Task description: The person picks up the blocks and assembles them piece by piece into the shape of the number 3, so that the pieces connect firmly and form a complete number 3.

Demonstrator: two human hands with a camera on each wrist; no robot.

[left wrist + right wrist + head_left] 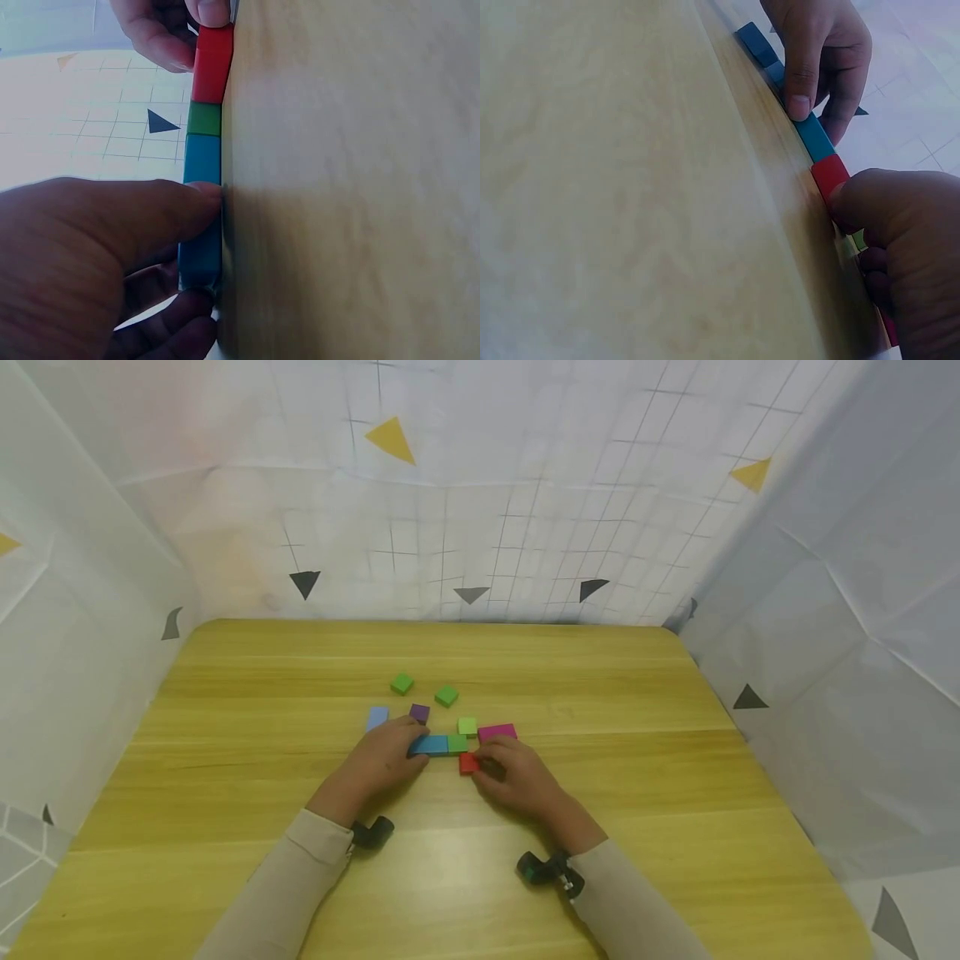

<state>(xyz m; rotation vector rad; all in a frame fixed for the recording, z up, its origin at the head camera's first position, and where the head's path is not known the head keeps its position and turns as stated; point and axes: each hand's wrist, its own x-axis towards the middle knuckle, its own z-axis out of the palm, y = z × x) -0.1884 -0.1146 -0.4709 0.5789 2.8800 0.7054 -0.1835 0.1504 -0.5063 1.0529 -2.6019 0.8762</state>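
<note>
My left hand (386, 756) grips a long blue block (431, 745) lying on the table, thumb on its near side and fingers behind. At the blue block's right end sits a green block (457, 743). A red block (468, 764), just in front of and right of the green one, is pinched between the thumb and fingers of my right hand (517, 777). In the left wrist view the red block (213, 67) lines up past the green one. Behind my right fingers lies a magenta block (497, 732), and beside it a light green cube (467, 727).
Two green blocks (402, 684) lie farther back on the wooden table (600, 693). A purple block (420, 713) and a light blue block (377, 717) are just beyond my left hand. White patterned sheets (480, 527) hang around the table's back and sides.
</note>
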